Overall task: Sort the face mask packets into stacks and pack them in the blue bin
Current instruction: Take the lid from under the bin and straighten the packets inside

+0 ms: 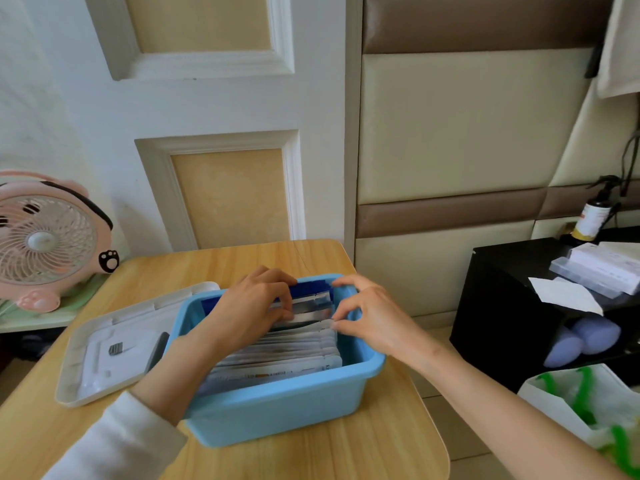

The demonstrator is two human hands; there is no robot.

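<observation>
The left hand (pixel 256 303) and right hand (pixel 363 317) are pinching the top edges of light, slippery, probably floppy face mask packets (pixel 277 355) standing packed in the blue bin (pixel 277 410) on the table (pixel 311 459)

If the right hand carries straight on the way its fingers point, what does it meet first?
The right hand points left into the blue bin. First in line is the right edge of the upright silver packets, which its fingertips seem to touch; the left hand lies beyond.
</observation>
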